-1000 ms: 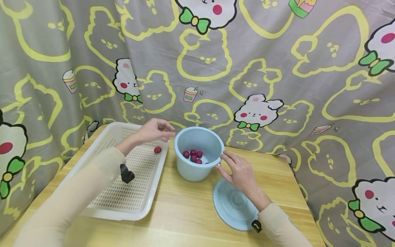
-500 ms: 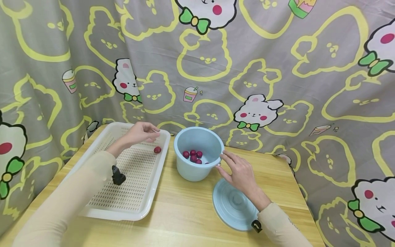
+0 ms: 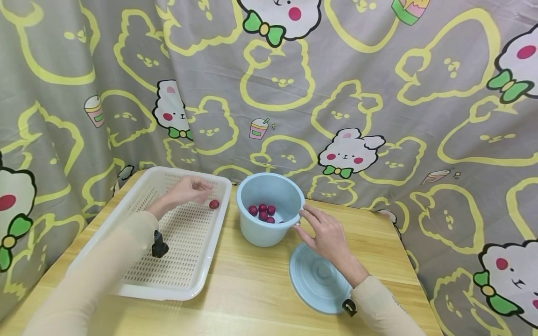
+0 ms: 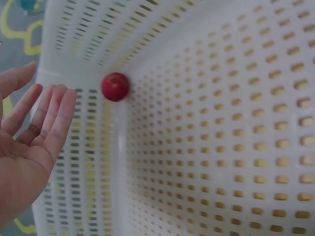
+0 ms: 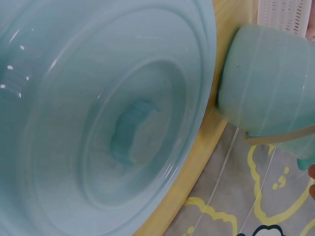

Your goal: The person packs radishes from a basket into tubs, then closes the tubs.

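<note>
My left hand [image 3: 187,191] is over the far part of a white perforated basket [image 3: 204,275], its fingers loosely extended and nothing in them. Close to its fingertips, one round red plum [image 4: 115,87] lies by the basket's corner wall. A light blue bucket [image 3: 262,235] stands right of the basket. Several dark red plums [image 3: 263,215] sit on its bottom, one partly hidden by the near rim. With thumb and fingertips, my right hand [image 3: 329,233] holds the bucket at its right rim. In the right wrist view, only its fingertips [image 5: 312,172] show at the edge.
A round light blue lid [image 3: 315,275] with a central knob lies on the wooden table [image 3: 244,298] beneath my right forearm. A patterned grey curtain [image 3: 286,126] hangs behind and beside the table.
My left hand has moved left from beside the bucket's rim and lowered over the basket near the plum. The right hand, bucket and plums look unmoved.
</note>
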Motion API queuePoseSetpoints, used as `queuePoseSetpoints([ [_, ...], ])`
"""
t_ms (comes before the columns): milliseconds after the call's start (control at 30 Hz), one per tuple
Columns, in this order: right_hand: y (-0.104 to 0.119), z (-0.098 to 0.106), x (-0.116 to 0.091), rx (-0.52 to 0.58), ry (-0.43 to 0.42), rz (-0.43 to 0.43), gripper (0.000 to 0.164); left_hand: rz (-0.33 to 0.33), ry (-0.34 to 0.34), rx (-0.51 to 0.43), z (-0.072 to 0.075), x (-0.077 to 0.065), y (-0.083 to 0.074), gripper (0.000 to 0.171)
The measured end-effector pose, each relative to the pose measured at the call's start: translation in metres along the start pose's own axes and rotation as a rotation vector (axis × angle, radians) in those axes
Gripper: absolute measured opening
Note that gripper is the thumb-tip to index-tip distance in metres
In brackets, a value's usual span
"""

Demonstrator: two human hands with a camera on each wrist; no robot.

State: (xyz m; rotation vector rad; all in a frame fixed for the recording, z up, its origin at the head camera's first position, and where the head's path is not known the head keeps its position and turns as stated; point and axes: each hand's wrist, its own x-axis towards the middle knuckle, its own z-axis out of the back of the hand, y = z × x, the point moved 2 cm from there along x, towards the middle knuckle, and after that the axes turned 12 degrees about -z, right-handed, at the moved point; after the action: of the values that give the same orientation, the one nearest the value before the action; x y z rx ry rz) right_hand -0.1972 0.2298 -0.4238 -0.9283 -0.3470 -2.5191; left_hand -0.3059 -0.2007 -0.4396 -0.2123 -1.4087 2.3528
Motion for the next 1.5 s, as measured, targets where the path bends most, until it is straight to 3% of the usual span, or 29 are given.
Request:
queuePoseSetpoints([
  [200, 0.001, 0.0, 0.0, 0.001, 0.013, -0.004, 0.07, 0.027, 0.002, -0.009, -0.006, -0.001, 0.015, 0.045],
  [433, -0.001, 0.0, -0.001, 0.003, 0.019, 0.0, 0.057, 0.035, 0.007, -0.038, -0.012, -0.001, 0.03, 0.047],
  [900, 0.0, 0.0, 0.0, 0.002, 0.015, -0.003, 0.069, 0.066, 0.003, -0.097, -0.022, 0.002, 0.047, 0.048],
  [1133, -0.001, 0.0, -0.001, -0.001, 0.02, -0.013, 0.069, 0.091, 0.005, -0.086, -0.023, 0.004, 0.05, 0.048],
  [1300, -0.001, 0.0, -0.001, 0.002, 0.015, -0.002, 0.052, 0.102, -0.001, -0.094, -0.026, 0.005, 0.05, 0.047],
  [1500, -0.001, 0.0, 0.0, 0.001, 0.009, 0.004, 0.052, 0.103, 0.006, -0.097, -0.028, 0.008, 0.05, 0.045],
])
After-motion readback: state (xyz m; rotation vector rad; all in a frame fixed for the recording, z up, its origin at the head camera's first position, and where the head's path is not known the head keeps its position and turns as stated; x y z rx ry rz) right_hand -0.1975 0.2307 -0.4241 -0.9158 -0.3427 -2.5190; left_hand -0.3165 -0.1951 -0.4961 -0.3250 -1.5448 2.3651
